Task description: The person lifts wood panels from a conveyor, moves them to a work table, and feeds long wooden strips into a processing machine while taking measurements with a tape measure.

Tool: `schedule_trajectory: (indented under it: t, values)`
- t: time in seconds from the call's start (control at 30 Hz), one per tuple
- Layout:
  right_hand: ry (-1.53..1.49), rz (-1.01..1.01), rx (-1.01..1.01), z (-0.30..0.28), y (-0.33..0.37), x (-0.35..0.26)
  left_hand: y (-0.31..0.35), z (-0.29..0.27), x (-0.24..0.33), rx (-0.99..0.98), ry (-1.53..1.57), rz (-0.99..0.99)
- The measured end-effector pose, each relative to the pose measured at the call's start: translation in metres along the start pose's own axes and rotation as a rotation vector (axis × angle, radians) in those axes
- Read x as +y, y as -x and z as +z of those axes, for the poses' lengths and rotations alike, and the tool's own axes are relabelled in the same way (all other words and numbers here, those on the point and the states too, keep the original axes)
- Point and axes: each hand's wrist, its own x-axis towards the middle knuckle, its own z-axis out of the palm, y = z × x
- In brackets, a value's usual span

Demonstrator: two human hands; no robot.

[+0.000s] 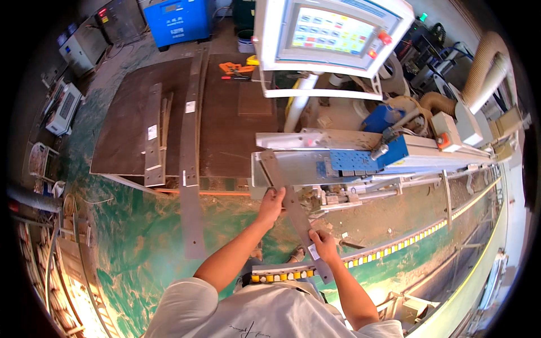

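The left hand (271, 207) and right hand (324, 247) each pinch a long, flat, grey-brown strip (295, 209) slanting through the frame's centre; a white-framed control screen (332, 35) stands upper middle, a dark brown rectangular tabletop (125, 121) upper left.

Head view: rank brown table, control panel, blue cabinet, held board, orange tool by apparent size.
1. Brown table
2. Control panel
3. Blue cabinet and held board: unsure; the board is longer but narrower, and nearer the camera
4. Orange tool
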Motion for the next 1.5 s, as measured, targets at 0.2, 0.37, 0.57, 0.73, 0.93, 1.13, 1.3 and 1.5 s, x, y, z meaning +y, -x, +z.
schedule_trajectory:
  t: [0.2,0.37,0.57,0.73,0.93,1.13,1.3,1.5]
  values:
    - [0.016,0.114,0.163,-0.041,0.021,0.062,-0.042,0.113,-0.050,0.023,-0.200,0.073]
    - [-0.095,0.137,0.164,-0.060,0.012,0.065,-0.063,0.151,-0.046,-0.011,-0.144,-0.004]
    - [-0.046,0.108,0.216,-0.081,-0.051,0.053,-0.075,0.169,-0.033,0.112,-0.347,-0.034]
    - [-0.174,-0.082,0.197,-0.091,-0.149,0.048,-0.066,0.207,-0.023,0.303,-0.743,0.035]
    - [-0.515,0.160,0.066,-0.082,-0.188,0.021,-0.063,0.205,-0.021,0.361,-0.510,0.030]
    - [-0.537,0.104,0.015,-0.087,-0.189,0.025,-0.071,0.208,-0.033,0.341,-0.393,-0.083]
    - [-0.550,0.046,0.042,-0.113,-0.190,0.031,-0.062,0.237,-0.019,0.285,-0.380,-0.052]
    - [-0.421,0.023,0.035,-0.173,-0.202,0.055,-0.085,0.285,-0.043,0.278,-0.513,-0.033]
